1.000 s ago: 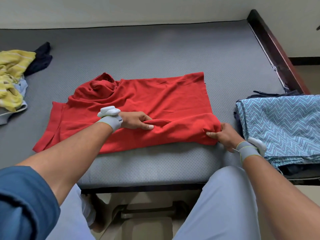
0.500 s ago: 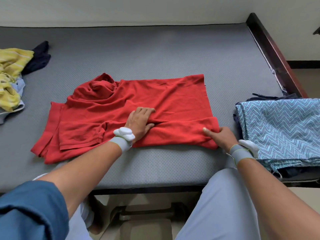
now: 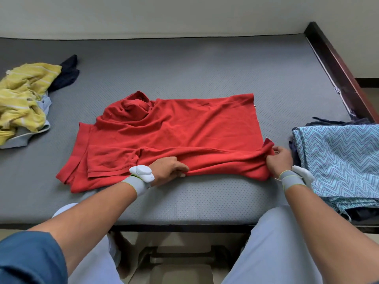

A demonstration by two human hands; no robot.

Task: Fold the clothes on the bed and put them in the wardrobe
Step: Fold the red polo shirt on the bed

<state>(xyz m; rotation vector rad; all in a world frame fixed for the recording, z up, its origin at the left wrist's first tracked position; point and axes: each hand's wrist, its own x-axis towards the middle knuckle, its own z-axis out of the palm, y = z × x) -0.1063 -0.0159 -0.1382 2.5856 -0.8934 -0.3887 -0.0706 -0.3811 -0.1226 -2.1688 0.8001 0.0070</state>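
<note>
Red shirt – both hands pinching hem

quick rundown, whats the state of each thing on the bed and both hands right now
red shirt: spread flat, near edge partly folded over, not finished
left hand: pinches the shirt's near edge at the middle
right hand: grips the shirt's right corner
yellow striped garment: crumpled, unfolded, far left
dark garment: crumpled beside the yellow one
zigzag cloth: folded, on the stack at right

Both arms extended forward, hands gripping.
Left hand at 6 o'clock, fingers curled in a pinch; right hand at 3 o'clock, fingers clenched; grey band on each wrist.
</note>
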